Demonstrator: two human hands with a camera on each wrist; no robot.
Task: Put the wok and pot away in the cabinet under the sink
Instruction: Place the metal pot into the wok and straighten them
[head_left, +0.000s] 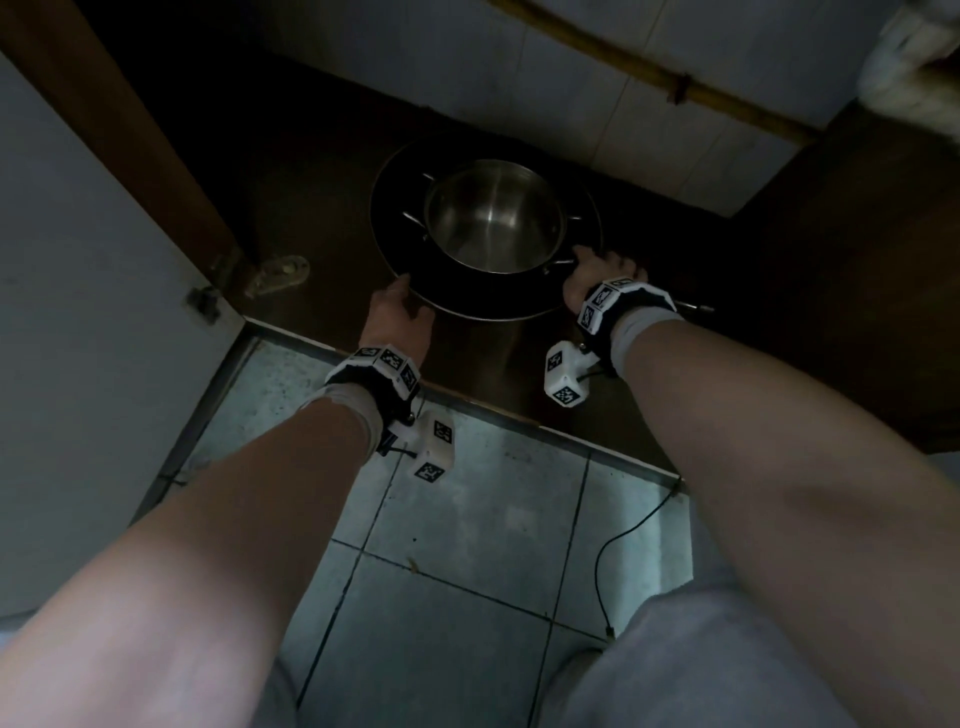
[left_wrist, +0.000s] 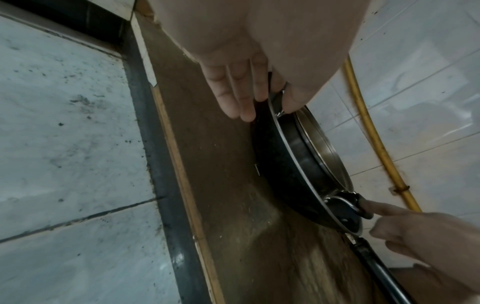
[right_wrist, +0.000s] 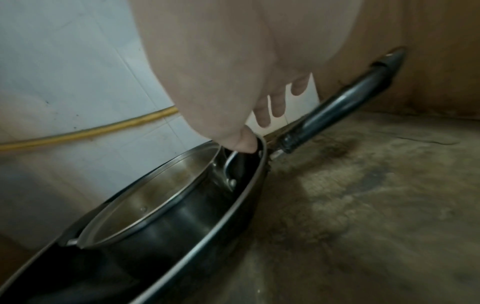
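So the steel pot (head_left: 493, 218) is sitting upright inside the black wok (head_left: 395, 244), and the wok is on the brown cabinet floor (head_left: 322, 208), back near the tiled rear wall (head_left: 597, 78). Nothing in the pot as far as I can see, just bare shiny metal, mouth facing up. The pot's two loop handles poke out toward the wok rim on either side.

The wok's long black handle (right_wrist: 345, 107) runs out to the right along the cabinet floor, its far end pointing toward the brown side panel (right_wrist: 441, 51). In the head view you only catch a sliver of it behind the right wrist band, so the right wrist camera is the one that really shows the whole length.

Left hand (head_left: 397, 317) is at the wok's near-left rim. The left wrist view shows the fingers (left_wrist: 233, 92) straight and relaxed, lying down the outside wall of the wok with the thumb over the rim, not really curled around anything.

Right hand (head_left: 597, 273) is at the near-right rim by the handle joint. Right wrist view shows the thumb pressing down right at the rim next to the pot's loop handle, other fingers hanging loose and spread behind it, not wrapped round anything.

The left wrist view also shows a yellowish hose (left_wrist: 374, 133) clipped to the wall tiles and the pale floor tiles (left_wrist: 64, 123) outside the cabinet.
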